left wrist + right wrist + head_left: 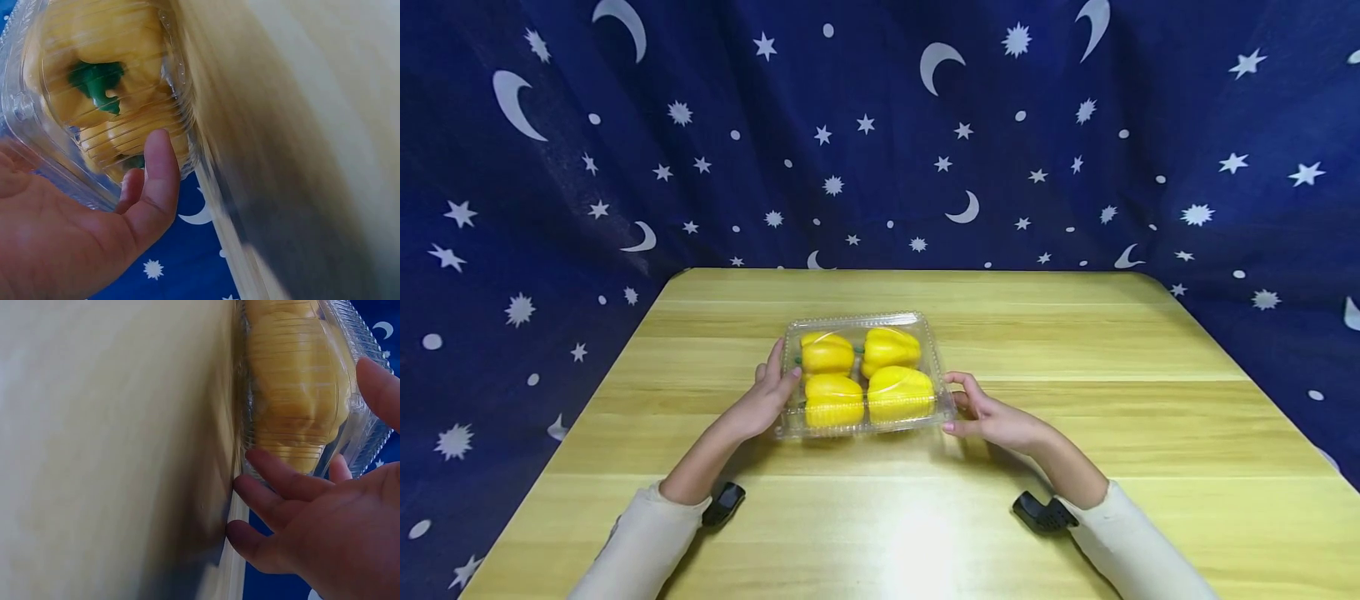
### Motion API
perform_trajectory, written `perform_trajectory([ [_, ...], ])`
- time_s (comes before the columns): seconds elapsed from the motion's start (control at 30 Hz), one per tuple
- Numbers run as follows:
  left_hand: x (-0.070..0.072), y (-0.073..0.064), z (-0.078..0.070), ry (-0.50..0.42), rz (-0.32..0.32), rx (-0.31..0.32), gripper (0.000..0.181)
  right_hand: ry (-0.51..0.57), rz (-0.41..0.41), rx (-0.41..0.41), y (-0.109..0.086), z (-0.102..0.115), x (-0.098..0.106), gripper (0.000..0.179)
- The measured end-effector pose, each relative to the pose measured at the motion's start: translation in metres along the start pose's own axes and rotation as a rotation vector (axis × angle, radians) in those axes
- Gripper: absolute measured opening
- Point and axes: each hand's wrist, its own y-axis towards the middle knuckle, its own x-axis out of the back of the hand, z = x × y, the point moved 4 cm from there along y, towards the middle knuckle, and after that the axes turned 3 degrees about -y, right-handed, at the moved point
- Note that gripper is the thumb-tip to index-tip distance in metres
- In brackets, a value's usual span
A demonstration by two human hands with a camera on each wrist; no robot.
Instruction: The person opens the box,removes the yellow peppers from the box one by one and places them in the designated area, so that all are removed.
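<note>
A clear plastic clamshell container (865, 425) with its lid down sits mid-table, its outline slightly slanted. Inside are several yellow bell peppers (827, 354); green stems (97, 81) show through the wall in the left wrist view. My left hand (760, 404) holds the container's left side, one finger lying up along the ribbed wall. At the opposite side, my right hand (988, 417) holds the near right corner, thumb apart from the fingers. In the right wrist view, its fingertips (259, 459) are low by the container's wall, beside the wooden surface.
The light wooden table (1112, 417) stretches around the container. A dark blue curtain (880, 167) with moons and stars hangs behind it and at both sides. Black wrist-worn devices (1043, 512) show at both cream sleeves (643, 542).
</note>
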Motion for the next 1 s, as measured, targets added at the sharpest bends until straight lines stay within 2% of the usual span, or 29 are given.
perform_trajectory([
  [0.5, 0.001, 0.0003, -0.0001, 0.01, 0.009, -0.001, 0.067, 0.037, -0.011, -0.049, -0.0013, 0.002, -0.003, 0.047],
  [1.0, 0.0022, -0.0001, 0.0009, 0.008, 0.033, 0.006, 0.068, 0.012, -0.011, -0.041, -0.0009, 0.0027, -0.0056, 0.035],
])
